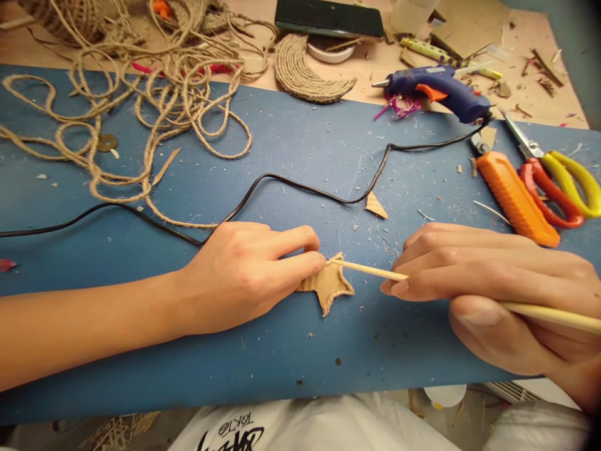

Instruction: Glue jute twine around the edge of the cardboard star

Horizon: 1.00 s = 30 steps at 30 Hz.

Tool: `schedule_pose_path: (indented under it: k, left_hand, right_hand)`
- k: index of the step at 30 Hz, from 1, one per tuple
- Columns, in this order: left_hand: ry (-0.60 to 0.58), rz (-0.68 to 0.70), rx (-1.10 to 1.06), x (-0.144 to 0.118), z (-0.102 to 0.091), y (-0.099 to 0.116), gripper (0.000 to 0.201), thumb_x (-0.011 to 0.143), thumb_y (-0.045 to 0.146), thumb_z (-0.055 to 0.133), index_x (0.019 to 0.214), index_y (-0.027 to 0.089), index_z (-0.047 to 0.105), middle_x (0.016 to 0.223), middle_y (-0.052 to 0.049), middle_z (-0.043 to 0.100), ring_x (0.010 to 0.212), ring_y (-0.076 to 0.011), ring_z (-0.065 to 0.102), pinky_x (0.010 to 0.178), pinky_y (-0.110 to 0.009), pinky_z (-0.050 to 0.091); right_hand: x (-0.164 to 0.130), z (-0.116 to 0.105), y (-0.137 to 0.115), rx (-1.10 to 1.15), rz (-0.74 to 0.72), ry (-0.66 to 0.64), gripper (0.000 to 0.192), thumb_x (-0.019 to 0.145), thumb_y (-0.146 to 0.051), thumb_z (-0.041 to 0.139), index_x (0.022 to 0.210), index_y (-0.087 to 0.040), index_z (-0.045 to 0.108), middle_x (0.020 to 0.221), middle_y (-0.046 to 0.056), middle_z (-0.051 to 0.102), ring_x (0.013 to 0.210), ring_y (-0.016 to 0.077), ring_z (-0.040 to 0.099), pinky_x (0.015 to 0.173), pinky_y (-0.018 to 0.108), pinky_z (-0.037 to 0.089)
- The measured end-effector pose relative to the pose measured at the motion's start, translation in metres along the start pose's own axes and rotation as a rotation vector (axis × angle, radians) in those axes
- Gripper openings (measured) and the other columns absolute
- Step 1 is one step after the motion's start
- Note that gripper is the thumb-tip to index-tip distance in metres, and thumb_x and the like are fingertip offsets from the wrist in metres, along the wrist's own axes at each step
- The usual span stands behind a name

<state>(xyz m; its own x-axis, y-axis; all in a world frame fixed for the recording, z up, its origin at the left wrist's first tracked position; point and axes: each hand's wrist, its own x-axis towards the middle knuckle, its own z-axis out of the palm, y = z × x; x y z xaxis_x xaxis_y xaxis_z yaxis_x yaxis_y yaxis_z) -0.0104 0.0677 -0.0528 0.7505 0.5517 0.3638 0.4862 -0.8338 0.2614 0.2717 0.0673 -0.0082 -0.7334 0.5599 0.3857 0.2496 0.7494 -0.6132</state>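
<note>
one cardboard star pinned flat, one wooden skewer laid to its tip

one small cardboard star (328, 285) is seen lying flat on the blue mat (291, 351), near the middle of its front half. it is pressed down by the left hand (246, 272), whose fingers are stretched flat over the star's left side. one thin wooden skewer (370, 270) is pinched in the right hand (488, 294), fingers closed around it; its tip is touching the star's upper right point, and its far end runs out past the palm to the right edge

further back, one blue hot glue gun (441, 91) is laid on its side, and its one black cord (300, 186) is trailed across the mat to the left edge. one orange utility knife (516, 200) is set at the right, with two pairs of scissors (558, 181) just beside it, one red-handled, one yellow-handled. one loose tangle of jute twine (154, 119) is spread at upper left, and one coiled twine crescent (305, 72) is placed beyond the mat. one cardboard offcut (376, 205) is left near the cord

the mat is dotted with crumbs and fibres and is laid over a pale wooden tabletop (375, 62) littered with scraps
</note>
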Motion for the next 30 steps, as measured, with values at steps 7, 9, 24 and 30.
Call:
schedule_pose_path:
  k: [7, 9, 24, 30]
  left_hand:
    - [-0.001, -0.01, 0.023, -0.001, 0.001, 0.001, 0.025, 0.115, 0.025, 0.05, 0.108, 0.027, 0.074, 0.11, 0.005, 0.079, 0.062, -0.0106, 0.058, 0.058, -0.033, 0.038]
    - [0.0, -0.002, 0.029, 0.0, 0.001, 0.001, 0.027, 0.116, 0.026, 0.049, 0.108, 0.027, 0.075, 0.11, 0.005, 0.078, 0.061, -0.0113, 0.057, 0.058, -0.034, 0.038]
    - [0.006, 0.026, 0.074, 0.0, -0.002, 0.002, 0.03, 0.116, 0.021, 0.049, 0.115, 0.029, 0.077, 0.108, 0.005, 0.079, 0.059, -0.0086, 0.05, 0.062, -0.03, 0.041]
    - [0.002, 0.02, 0.069, -0.001, -0.002, 0.003, 0.026, 0.115, 0.021, 0.052, 0.114, 0.029, 0.076, 0.108, 0.006, 0.078, 0.06, -0.0103, 0.05, 0.063, -0.03, 0.041]
  right_hand:
    - [0.003, 0.005, 0.001, 0.031, 0.015, 0.034, 0.038, 0.104, -0.058, 0.068, 0.107, -0.021, 0.079, 0.092, 0.01, 0.076, 0.083, 0.0245, 0.077, 0.072, 0.039, 0.065]
    - [-0.001, 0.002, 0.003, 0.064, 0.008, 0.061, 0.026, 0.106, -0.044, 0.067, 0.108, -0.021, 0.078, 0.089, 0.008, 0.076, 0.079, 0.0231, 0.077, 0.07, 0.037, 0.065]
    - [-0.015, -0.007, -0.005, -0.142, -0.026, -0.059, 0.025, 0.115, -0.029, 0.051, 0.109, -0.016, 0.071, 0.088, 0.007, 0.079, 0.086, 0.0189, 0.079, 0.079, 0.034, 0.064]
    - [-0.012, -0.008, 0.0, -0.035, -0.046, -0.02, 0.022, 0.114, -0.027, 0.053, 0.109, -0.016, 0.072, 0.085, 0.008, 0.078, 0.084, 0.02, 0.08, 0.076, 0.035, 0.064]
